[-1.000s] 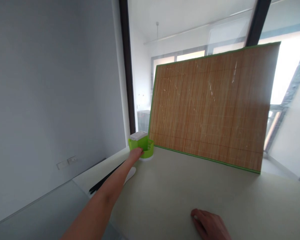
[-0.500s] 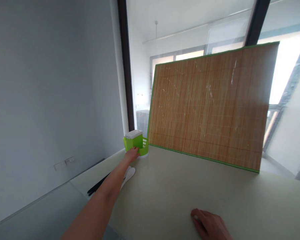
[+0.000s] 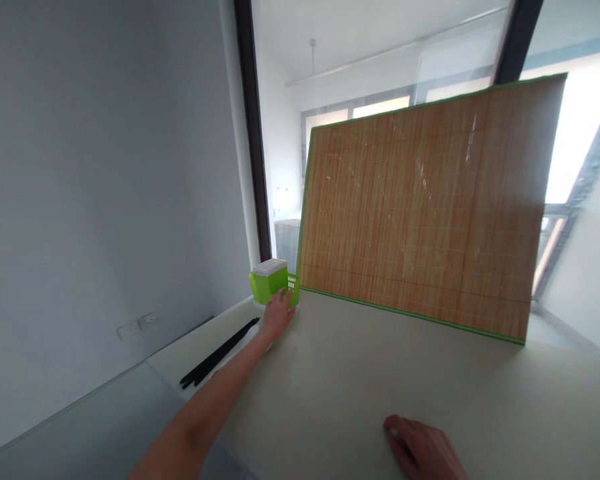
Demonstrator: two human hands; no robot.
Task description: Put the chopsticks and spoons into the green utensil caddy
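My left hand (image 3: 279, 315) reaches to the far left of the table, its fingers apart at the front of a green basket (image 3: 295, 283) with a slotted side. Whether the fingertips touch the basket, I cannot tell. Inside the basket stands a green box (image 3: 271, 283) with a ribbed white top. Beside my left forearm lie several long black sticks, like chopsticks (image 3: 220, 353), and a white spoon (image 3: 251, 331) mostly covered by the arm. My right hand (image 3: 427, 448) rests on the near part of the table, fingers curled in, with nothing seen in them.
A large bamboo mat (image 3: 420, 213) edged in green stands upright along the back of the pale table (image 3: 340, 360), in front of a glass partition. A grey wall (image 3: 105, 167) with sockets is on the left. A glassy surface (image 3: 95, 413) adjoins the table's left edge.
My left hand has drawn slightly back and right from the basket's front, its fingers now spread. The arm now covers more of the spoon and uncovers the black sticks. My right hand stays put.
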